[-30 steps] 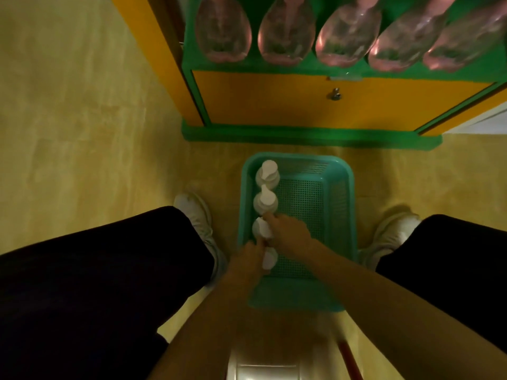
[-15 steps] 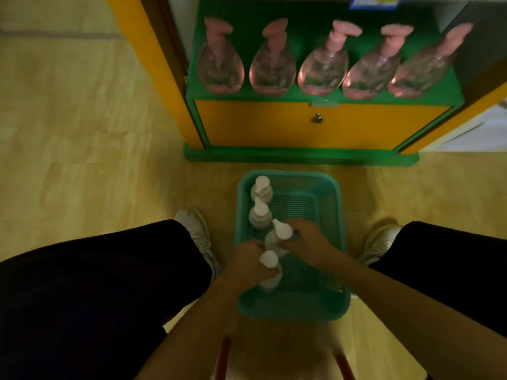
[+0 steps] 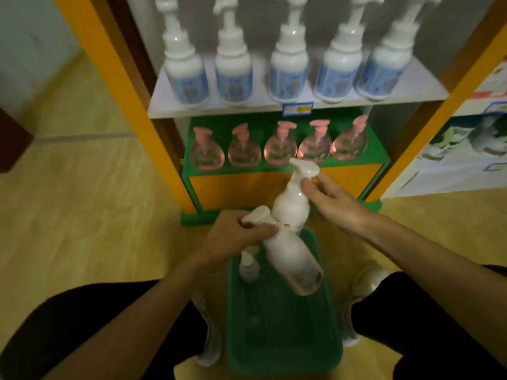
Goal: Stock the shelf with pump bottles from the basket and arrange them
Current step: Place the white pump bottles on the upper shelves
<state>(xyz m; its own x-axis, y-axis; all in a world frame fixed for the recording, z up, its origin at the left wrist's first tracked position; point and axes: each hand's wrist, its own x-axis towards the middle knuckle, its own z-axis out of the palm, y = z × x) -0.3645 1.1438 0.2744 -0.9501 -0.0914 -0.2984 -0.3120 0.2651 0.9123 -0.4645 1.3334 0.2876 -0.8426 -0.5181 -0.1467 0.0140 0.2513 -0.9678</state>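
Left hand (image 3: 230,237) gripping one tilted bottle (image 3: 290,259) by its neck, right (image 3: 332,201) pinching another's (image 3: 292,204) pump; could clash, slip.

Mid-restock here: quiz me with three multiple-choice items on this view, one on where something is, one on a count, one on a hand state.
1. Where is the green basket?
A. on the white shelf
B. on the floor between the person's legs
C. on the green shelf

2. How many pink pump bottles stand on the green shelf?
A. three
B. five
C. seven

3. What is the left hand doing?
A. resting flat on the floor
B. hanging idle
C. gripping a white pump bottle near its neck

Answers:
1 B, the basket sits low between both dark trouser legs.
2 B, five pink pumps stand in a row.
3 C, the fingers curl round the tilted bottle below its pump.
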